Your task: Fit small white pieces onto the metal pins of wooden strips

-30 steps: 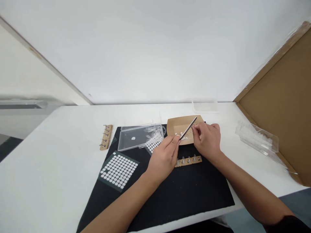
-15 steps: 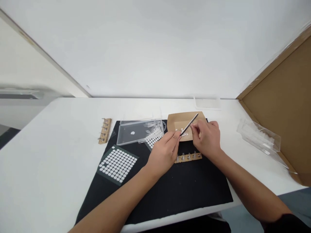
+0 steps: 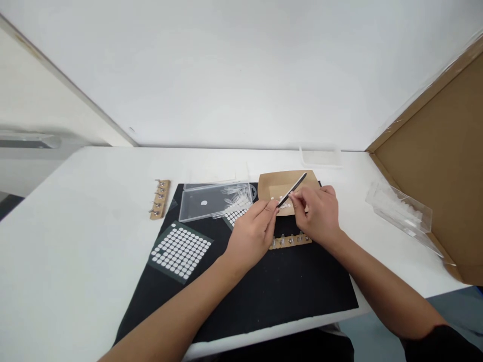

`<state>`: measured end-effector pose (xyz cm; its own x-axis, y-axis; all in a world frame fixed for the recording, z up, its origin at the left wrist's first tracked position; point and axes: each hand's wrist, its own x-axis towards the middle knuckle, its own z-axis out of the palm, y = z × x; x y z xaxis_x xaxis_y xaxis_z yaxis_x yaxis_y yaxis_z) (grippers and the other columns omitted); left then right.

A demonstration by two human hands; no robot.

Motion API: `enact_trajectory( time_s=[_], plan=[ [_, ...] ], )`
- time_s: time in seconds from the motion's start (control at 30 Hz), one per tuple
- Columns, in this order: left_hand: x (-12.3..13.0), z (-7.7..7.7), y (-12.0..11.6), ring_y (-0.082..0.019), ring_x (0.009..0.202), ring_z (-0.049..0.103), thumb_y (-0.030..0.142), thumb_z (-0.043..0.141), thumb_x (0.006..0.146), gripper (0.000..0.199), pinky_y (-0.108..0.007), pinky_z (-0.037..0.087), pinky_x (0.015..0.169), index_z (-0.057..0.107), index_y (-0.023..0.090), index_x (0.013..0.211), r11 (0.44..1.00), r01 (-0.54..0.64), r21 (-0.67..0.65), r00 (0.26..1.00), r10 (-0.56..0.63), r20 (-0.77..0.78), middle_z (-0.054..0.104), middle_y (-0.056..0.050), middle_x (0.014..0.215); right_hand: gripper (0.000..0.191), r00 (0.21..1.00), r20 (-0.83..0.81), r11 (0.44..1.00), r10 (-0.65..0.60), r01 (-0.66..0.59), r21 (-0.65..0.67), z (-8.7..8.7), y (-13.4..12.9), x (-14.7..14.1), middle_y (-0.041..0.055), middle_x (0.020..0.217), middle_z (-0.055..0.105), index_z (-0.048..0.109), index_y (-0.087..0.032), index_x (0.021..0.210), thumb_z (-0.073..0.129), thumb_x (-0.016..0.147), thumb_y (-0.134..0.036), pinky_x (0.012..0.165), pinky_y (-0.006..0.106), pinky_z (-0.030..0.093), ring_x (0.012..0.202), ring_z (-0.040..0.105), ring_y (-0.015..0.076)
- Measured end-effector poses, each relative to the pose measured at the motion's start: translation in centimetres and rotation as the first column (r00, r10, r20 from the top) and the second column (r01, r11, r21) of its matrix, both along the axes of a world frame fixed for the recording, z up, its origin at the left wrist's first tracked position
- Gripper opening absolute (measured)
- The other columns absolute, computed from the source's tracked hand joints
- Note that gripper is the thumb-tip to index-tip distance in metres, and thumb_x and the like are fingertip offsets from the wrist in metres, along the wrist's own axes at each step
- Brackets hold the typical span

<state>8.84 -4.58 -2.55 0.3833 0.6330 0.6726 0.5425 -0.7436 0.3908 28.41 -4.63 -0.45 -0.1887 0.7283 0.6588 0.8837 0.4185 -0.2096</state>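
Observation:
My left hand (image 3: 253,229) pinches the lower end of a thin black-and-white strip (image 3: 293,189), which slants up to the right. Close beside it, my right hand (image 3: 316,210) has thumb and finger closed at the strip's middle; whether a small piece is between them is too small to tell. Behind the hands is a brown cardboard tray (image 3: 273,182) with small white pieces in it. Just below them a tan strip with metal clips (image 3: 291,241) lies on the black mat (image 3: 271,296), its left end partly covered by my left hand.
A sheet of white dots (image 3: 181,251) lies left on the mat, near an open clear case (image 3: 196,203) with clear slivers. Another clip strip (image 3: 160,199) stands further left. Clear boxes (image 3: 403,208) and a large cardboard box (image 3: 437,151) are at the right.
My right hand has moved slightly down and left along the strip, closer to my left hand. The whole view has shifted a little.

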Motion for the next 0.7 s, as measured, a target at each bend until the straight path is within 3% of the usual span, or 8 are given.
enact_trajectory(
  time_s=[0.2, 0.4, 0.57, 0.7],
  plan=[
    [-0.2, -0.1, -0.1, -0.020, 0.091, 0.074, 0.017, 0.052, 0.109, 0.023, -0.029, 0.059, 0.078, 0.065, 0.015, 0.128, 0.999, -0.050, -0.007, 0.998, 0.050, -0.045, 0.076, -0.010, 0.104, 0.025, 0.999, -0.008, 0.998, 0.045, -0.045, 0.037, 0.1, 0.2, 0.5, -0.0041, 0.064, 0.069, 0.056, -0.022, 0.082, 0.058, 0.107, -0.022, 0.072, 0.035, 0.031, 0.051, 0.054, 0.0126],
    [-1.0, -0.1, 0.6, -0.017, 0.075, 0.073, 0.022, 0.056, 0.108, 0.016, -0.027, 0.050, 0.065, 0.068, 0.017, 0.117, 0.966, -0.257, 0.032, 0.962, 0.259, -0.087, 0.078, -0.006, 0.096, 0.021, 0.997, -0.053, 0.994, 0.052, -0.046, 0.103, 0.3, -0.4, 0.8, -0.0052, 0.070, 0.074, 0.057, -0.022, 0.086, 0.065, 0.105, -0.022, 0.072, 0.035, 0.034, 0.053, 0.060, 0.0109],
    [-2.6, 0.4, 2.1, -0.022, 0.079, 0.075, 0.027, 0.058, 0.104, 0.019, -0.030, 0.042, 0.061, 0.071, 0.016, 0.113, 0.860, -0.500, 0.101, 0.848, 0.510, -0.144, 0.080, -0.008, 0.092, 0.024, 0.995, -0.037, 0.978, 0.091, -0.083, 0.190, 0.2, -0.7, 1.1, -0.0037, 0.078, 0.079, 0.054, -0.023, 0.086, 0.072, 0.102, -0.020, 0.072, 0.035, 0.037, 0.059, 0.068, 0.0116],
    [-3.8, 1.2, 3.0, -0.026, 0.070, 0.071, 0.030, 0.055, 0.101, 0.022, -0.030, 0.025, 0.054, 0.073, 0.018, 0.108, 0.742, -0.670, -0.008, 0.691, 0.620, -0.371, 0.079, -0.008, 0.088, 0.028, 0.981, 0.111, 0.943, 0.161, -0.186, 0.275, 0.4, -1.4, 1.2, -0.0055, 0.079, 0.080, 0.055, -0.023, 0.084, 0.079, 0.098, -0.018, 0.072, 0.034, 0.038, 0.064, 0.071, 0.0105]
  ],
)
